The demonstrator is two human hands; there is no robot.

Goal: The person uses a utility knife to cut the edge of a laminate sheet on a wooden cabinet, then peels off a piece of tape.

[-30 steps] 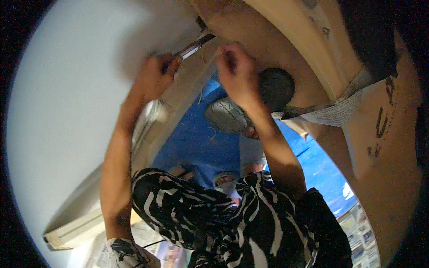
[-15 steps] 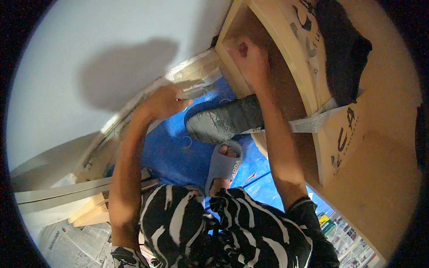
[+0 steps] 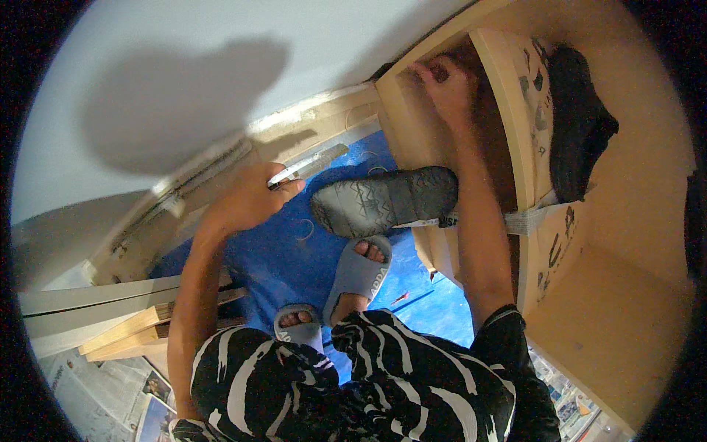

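Blue tarp covers the floor, grey slippers on it, newspaper lower left, black cloth draped up right, white wall behind.

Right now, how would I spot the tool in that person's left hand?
Start at the blue sheet on the floor below the white wall. At its upper edge the left hand grips a flat metal blade, the only shiny, narrow thing there, unlike the grey sandal beside it.

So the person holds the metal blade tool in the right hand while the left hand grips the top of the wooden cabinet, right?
Not quite, the hands are swapped. In the head view the left hand holds the metal blade tool, while the right hand grips the top of the wooden cabinet.
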